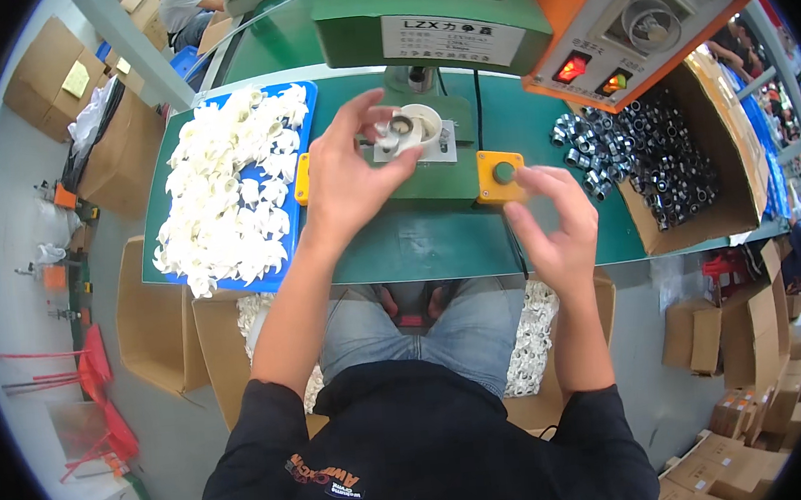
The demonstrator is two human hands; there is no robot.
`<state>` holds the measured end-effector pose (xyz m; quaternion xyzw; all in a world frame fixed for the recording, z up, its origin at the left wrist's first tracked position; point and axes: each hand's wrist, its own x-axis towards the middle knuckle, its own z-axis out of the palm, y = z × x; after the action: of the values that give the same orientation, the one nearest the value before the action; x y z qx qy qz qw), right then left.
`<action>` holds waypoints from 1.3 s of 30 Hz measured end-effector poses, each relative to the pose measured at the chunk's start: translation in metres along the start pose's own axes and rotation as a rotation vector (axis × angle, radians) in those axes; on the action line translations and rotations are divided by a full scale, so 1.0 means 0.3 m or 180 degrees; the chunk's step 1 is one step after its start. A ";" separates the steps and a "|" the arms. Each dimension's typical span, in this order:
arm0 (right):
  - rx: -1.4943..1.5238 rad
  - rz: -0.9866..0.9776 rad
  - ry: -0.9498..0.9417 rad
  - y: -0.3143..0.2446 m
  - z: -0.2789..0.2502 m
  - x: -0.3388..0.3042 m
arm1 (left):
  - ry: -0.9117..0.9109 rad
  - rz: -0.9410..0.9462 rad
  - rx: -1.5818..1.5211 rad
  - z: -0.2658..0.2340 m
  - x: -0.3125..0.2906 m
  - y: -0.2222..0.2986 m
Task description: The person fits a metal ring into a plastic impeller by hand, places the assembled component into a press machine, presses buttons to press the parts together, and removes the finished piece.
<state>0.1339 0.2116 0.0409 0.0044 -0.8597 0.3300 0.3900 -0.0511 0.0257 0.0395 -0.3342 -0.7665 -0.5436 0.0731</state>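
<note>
My left hand [344, 175] reaches over the green press base, its thumb and fingers closed around a white plastic part [400, 141] with a dark-centred ring in it. That part is at the metal fixture plate [446, 145], beside a round white rim [426, 118] under the press head [431, 25]. How far the two white pieces touch cannot be made out. My right hand [561, 225] is raised with thumb and fingers apart, holding nothing. It is nearest to a yellow switch box [489, 193] with a green push button [504, 172].
A blue tray [303, 117] heaped with white plastic parts [229, 188] lies on the left of the green table [400, 250]. On the right, shiny metal rings [588, 144] spill from a cardboard box [738, 161]. An orange control box [627, 30] with lit switches overhangs the table.
</note>
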 end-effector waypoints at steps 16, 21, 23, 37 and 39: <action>0.0044 0.0469 -0.0146 0.018 -0.008 -0.094 | -0.0223 -0.0180 -0.0532 0.054 0.120 0.031; 0.0076 0.0550 -0.0288 0.031 -0.011 -0.115 | -0.0055 0.0001 -0.0834 0.056 0.132 0.009; 0.0073 0.0553 -0.0308 0.031 -0.011 -0.120 | -0.0117 -0.0015 -0.0744 0.050 0.135 0.019; -0.0767 0.0341 -0.0295 0.095 0.035 -0.082 | -0.0068 0.0437 0.0546 -0.075 0.102 0.048; -0.1103 0.0306 -0.0372 0.116 0.042 -0.073 | 0.0075 0.0596 0.1001 -0.136 0.022 -0.039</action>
<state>0.1314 0.2262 0.0006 -0.0848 -0.9241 0.1943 0.3181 -0.0733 -0.0098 0.0498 -0.3823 -0.8066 -0.4118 0.1836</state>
